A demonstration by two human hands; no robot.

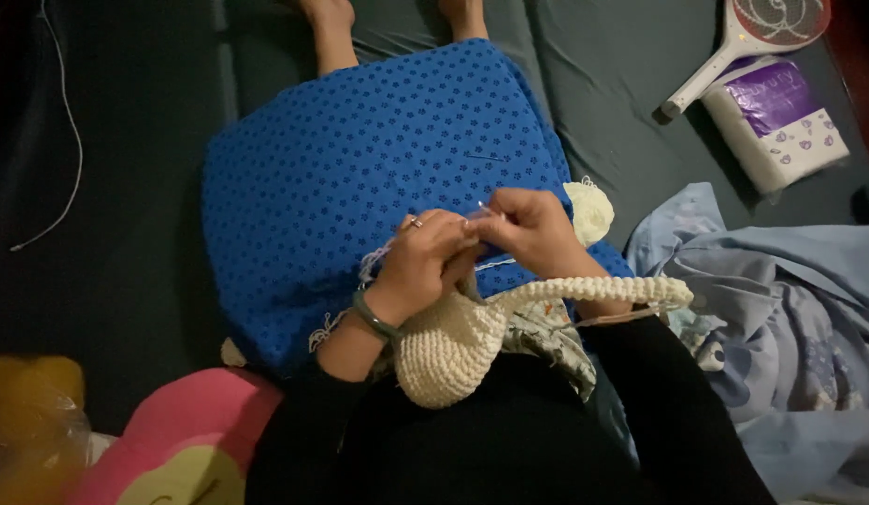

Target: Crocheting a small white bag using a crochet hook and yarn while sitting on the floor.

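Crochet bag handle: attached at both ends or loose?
Cannot tell. The cream handle joins the crocheted bag near the left hand; its far end passes beyond the right hand's wrist, hidden.

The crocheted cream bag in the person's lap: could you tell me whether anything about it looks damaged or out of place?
Nothing stands out. The cream bag looks intact, its handle draped over the right forearm, both hands together above it.

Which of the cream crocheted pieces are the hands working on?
The cream crocheted pouch with the long corded handle, directly beneath both hands. The small cream crocheted flower lies apart on the blue dotted cloth, untouched.
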